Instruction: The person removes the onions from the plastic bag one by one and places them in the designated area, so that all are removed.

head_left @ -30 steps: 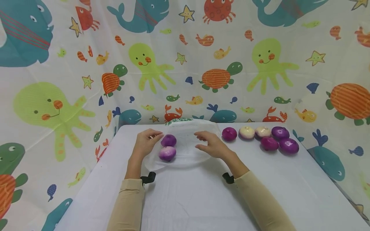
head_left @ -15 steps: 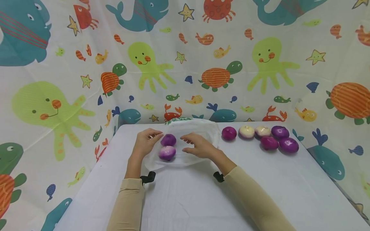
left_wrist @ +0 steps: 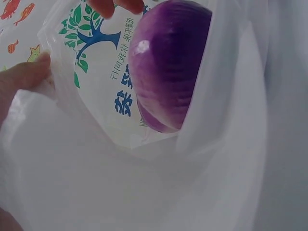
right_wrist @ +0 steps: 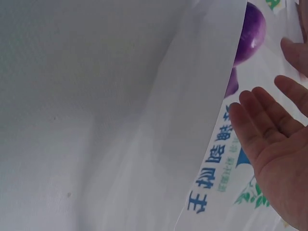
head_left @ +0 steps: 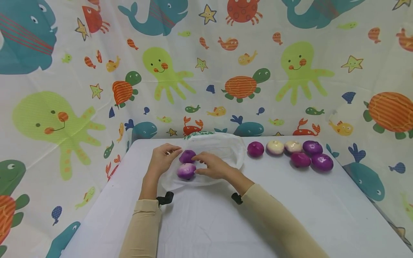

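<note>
A thin white plastic bag (head_left: 227, 148) with a printed green tree and blue characters lies spread on the table. Two purple onions, one behind (head_left: 187, 156) and one in front (head_left: 186, 171), lie at its left part. My left hand (head_left: 162, 159) pinches the bag's edge beside them, as the left wrist view shows at the finger and thumb. From the right, my right hand (head_left: 213, 166) reaches over the bag, its fingertips right at the onions. In the right wrist view its fingers (right_wrist: 262, 118) are extended, with nothing in the palm.
To the right of the bag stands a lone magenta onion (head_left: 255, 149). Farther right are two pale onions, a near one (head_left: 275, 147) and another (head_left: 293, 147), grouped with several purple ones (head_left: 322, 163). A printed sea-animal cloth (head_left: 206, 71) hangs behind the white table (head_left: 206, 222).
My right hand has moved left across the bag, from its right side to the two onions. My left hand has kept its place on the bag's edge.
</note>
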`<state>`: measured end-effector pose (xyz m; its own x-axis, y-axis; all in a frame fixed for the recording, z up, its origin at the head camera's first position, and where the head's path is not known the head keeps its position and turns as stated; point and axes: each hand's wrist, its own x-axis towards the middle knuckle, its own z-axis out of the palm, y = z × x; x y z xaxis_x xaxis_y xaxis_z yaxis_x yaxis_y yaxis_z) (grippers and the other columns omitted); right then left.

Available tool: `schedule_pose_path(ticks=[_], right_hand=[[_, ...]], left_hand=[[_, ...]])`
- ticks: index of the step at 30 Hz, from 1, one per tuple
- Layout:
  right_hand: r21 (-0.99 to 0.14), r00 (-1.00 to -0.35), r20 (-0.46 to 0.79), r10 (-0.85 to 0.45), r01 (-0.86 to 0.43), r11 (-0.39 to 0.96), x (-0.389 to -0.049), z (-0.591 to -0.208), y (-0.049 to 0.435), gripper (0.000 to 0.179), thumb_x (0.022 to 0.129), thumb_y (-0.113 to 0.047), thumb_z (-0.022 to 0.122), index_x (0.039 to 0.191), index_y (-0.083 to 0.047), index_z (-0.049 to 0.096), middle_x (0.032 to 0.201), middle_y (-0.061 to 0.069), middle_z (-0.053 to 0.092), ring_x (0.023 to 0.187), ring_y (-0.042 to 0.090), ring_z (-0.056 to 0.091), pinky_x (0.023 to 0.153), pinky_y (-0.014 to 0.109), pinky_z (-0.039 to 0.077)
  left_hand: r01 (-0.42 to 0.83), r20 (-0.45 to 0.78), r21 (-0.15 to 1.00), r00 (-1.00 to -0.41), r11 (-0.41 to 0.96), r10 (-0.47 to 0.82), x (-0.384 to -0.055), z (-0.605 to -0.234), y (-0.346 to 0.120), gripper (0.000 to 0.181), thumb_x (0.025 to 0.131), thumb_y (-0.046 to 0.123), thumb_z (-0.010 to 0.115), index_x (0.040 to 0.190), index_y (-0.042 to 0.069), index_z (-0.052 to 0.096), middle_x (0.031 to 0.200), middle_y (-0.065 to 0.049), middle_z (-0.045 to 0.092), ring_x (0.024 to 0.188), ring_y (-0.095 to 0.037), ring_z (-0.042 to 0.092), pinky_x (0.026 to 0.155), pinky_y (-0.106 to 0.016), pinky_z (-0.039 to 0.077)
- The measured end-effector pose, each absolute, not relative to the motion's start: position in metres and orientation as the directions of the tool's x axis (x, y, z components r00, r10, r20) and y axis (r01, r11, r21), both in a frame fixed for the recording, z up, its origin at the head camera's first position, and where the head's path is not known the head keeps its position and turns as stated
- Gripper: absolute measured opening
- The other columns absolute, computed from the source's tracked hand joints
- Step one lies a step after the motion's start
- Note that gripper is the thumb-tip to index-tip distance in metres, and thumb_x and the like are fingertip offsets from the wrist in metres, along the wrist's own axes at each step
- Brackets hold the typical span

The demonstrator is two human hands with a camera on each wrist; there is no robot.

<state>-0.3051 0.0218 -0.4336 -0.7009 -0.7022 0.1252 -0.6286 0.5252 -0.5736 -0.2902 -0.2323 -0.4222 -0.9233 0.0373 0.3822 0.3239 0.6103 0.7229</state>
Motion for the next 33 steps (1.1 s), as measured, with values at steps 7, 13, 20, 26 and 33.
schedule_pose_path(ticks=[7,13,20,26,33], right_hand=[[-0.567,-0.702,0.111,-0.703,-0.626,0.535,-0.304,-0.436,0.014,0.052,0.097,-0.031,0.074,0.145,-0.015,0.06,0.142,0.012,0.062,0.127,0.029,0.061,0.103,0.043,0.055],[-0.543,-0.707,0.103,-0.7,-0.63,0.556,-0.305,-0.439,0.006,0.054,0.097,-0.035,0.075,0.146,-0.018,0.06,0.145,0.007,0.061,0.131,0.023,0.059,0.11,0.043,0.051],[-0.525,-0.706,0.108,-0.7,-0.638,0.563,-0.308,-0.441,-0.002,0.053,0.098,-0.037,0.073,0.146,-0.018,0.059,0.147,0.005,0.06,0.136,0.022,0.056,0.113,0.042,0.048],[-0.522,-0.711,0.08,-0.698,-0.627,0.578,-0.309,-0.442,-0.009,0.057,0.098,-0.039,0.072,0.149,-0.019,0.057,0.151,0.005,0.057,0.141,0.022,0.052,0.117,0.043,0.045],[-0.497,-0.719,0.051,-0.693,-0.62,0.607,-0.308,-0.447,-0.017,0.062,0.097,-0.04,0.073,0.153,-0.021,0.053,0.155,0.005,0.053,0.144,0.024,0.049,0.115,0.043,0.046]], left_hand=[[0.329,0.387,0.728,-0.921,0.601,0.036,-0.291,-0.422,-0.232,0.022,0.098,0.032,0.074,0.112,0.016,0.08,0.106,-0.002,0.077,0.099,-0.022,0.066,0.092,-0.042,0.054],[0.323,0.381,0.728,-0.924,0.604,0.034,-0.291,-0.422,-0.233,0.022,0.098,0.033,0.073,0.112,0.016,0.08,0.107,-0.002,0.077,0.1,-0.022,0.066,0.092,-0.041,0.054],[0.33,0.386,0.728,-0.922,0.601,0.039,-0.291,-0.421,-0.233,0.022,0.098,0.032,0.073,0.112,0.016,0.08,0.106,-0.003,0.077,0.099,-0.022,0.066,0.091,-0.04,0.054],[0.332,0.389,0.72,-0.92,0.609,0.042,-0.291,-0.421,-0.233,0.023,0.099,0.033,0.073,0.112,0.016,0.08,0.107,-0.002,0.077,0.099,-0.021,0.066,0.091,-0.039,0.054],[0.329,0.386,0.723,-0.922,0.608,0.04,-0.29,-0.422,-0.233,0.023,0.099,0.033,0.073,0.113,0.016,0.08,0.107,-0.002,0.077,0.099,-0.021,0.066,0.091,-0.04,0.055]])
